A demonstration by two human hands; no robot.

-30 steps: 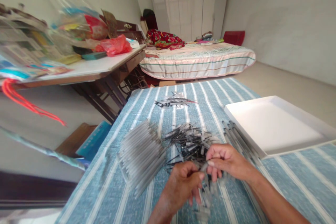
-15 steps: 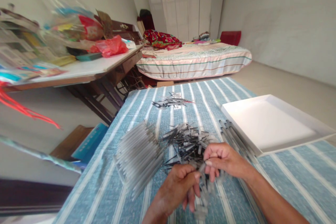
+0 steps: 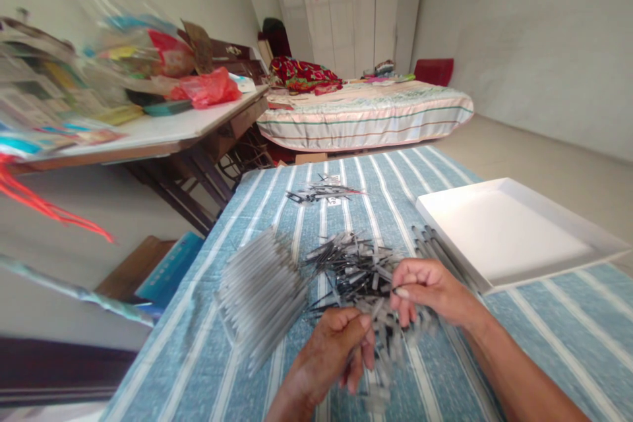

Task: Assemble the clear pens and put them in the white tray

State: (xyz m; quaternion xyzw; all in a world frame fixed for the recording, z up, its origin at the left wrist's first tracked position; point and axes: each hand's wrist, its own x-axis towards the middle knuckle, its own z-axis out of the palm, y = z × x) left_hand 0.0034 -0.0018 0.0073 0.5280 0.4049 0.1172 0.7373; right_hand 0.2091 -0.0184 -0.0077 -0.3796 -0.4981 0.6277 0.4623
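Over the near edge of a heap of small black and clear plastic pieces (image 3: 353, 270), both my hands are closed in pinches. My left hand (image 3: 331, 349) has its thumb pressed to the forefinger; whatever lies between them is hidden. A small dark piece shows at the thumb tip of my right hand (image 3: 428, 290), a short gap from the left. To the left lies a stack of grey pen-like tubes (image 3: 264, 297), side by side. Several more grey tubes (image 3: 440, 250) rest just beyond my right hand, partly hidden by my right wrist.
A shallow white box tray (image 3: 514, 231) sits at the right on the striped cloth (image 3: 188, 349). Farther back is a small pile of thin dark pieces (image 3: 321, 192) on a printed label. A cluttered side table (image 3: 208, 122) stands left, a bed (image 3: 366, 112) behind.
My hands have moved apart; the right shifted slightly up and right, with a dark piece showing at its thumb tip. The left stays nearly in place. The stack and tray look unchanged.
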